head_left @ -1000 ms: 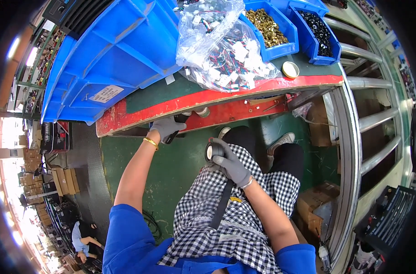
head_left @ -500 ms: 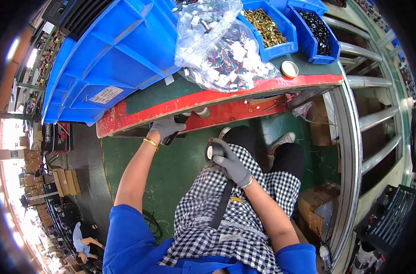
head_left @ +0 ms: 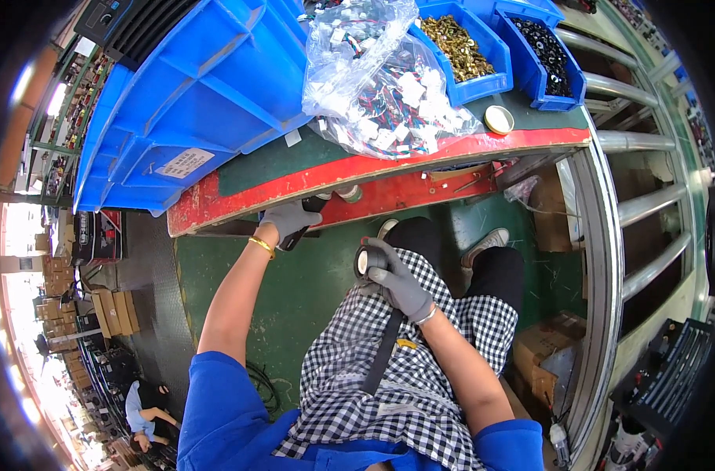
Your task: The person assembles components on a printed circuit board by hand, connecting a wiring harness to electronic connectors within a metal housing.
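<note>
My right hand (head_left: 405,289), in a grey glove, is closed around a roll of black tape (head_left: 361,264) with a pale core, held above my lap. A flat black strip (head_left: 383,353) runs from below that hand down over my checked apron (head_left: 342,369); I cannot tell whether it joins the roll. At the red front edge of the workbench (head_left: 389,163), my gloved left hand (head_left: 288,220) reaches in under the top. Its fingers are bent at a dark object (head_left: 293,239), mostly covered by the hand. Close by on the red lower shelf (head_left: 381,206) stands a small can (head_left: 350,194).
A large blue crate (head_left: 193,94) overhangs the bench's left end. On the bench lie a clear bag of wired connectors (head_left: 389,102), a small round lid (head_left: 499,119), and blue bins of brass fittings (head_left: 459,47) and black parts (head_left: 542,59). Metal rollers (head_left: 636,141) stand right.
</note>
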`<state>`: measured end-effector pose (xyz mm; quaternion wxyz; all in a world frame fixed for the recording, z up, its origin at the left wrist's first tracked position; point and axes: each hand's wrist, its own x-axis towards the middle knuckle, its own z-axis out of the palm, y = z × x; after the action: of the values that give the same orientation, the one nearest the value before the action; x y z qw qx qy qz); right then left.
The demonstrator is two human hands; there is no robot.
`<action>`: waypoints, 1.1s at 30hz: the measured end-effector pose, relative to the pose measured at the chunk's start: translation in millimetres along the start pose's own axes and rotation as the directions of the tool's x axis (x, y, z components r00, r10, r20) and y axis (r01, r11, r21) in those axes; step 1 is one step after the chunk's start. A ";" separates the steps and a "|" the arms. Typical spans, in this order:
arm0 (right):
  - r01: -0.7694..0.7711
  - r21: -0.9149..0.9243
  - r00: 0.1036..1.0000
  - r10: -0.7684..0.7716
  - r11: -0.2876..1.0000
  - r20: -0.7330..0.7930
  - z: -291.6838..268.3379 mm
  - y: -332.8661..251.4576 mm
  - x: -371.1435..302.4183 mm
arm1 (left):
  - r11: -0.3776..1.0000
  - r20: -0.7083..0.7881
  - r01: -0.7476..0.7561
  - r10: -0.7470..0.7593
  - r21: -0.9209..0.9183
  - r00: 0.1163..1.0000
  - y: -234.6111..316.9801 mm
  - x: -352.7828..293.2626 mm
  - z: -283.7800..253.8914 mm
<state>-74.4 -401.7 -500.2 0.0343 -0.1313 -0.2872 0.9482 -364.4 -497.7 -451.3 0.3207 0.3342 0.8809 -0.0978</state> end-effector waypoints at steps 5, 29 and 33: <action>0.003 -0.006 1.000 -0.003 1.000 -0.003 1.2 -0.4 -0.3 | 1.000 0.005 0.015 -0.015 -0.001 1.000 -3.8 2.2 3.8; -0.002 0.021 1.000 0.003 1.000 -0.007 1.0 -0.8 -2.1 | 0.999 -0.086 -0.033 0.033 0.002 0.996 0.3 -3.4 -0.4; -0.007 0.016 1.000 0.007 1.000 -0.016 3.0 -3.2 -3.2 | 0.999 -0.107 -0.036 0.036 -0.002 0.994 -1.4 -2.9 2.2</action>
<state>-72.1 -401.1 -495.3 0.0343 -0.1395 -0.2787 0.9496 -362.6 -501.1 -451.2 0.2754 0.3542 0.8908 -0.0721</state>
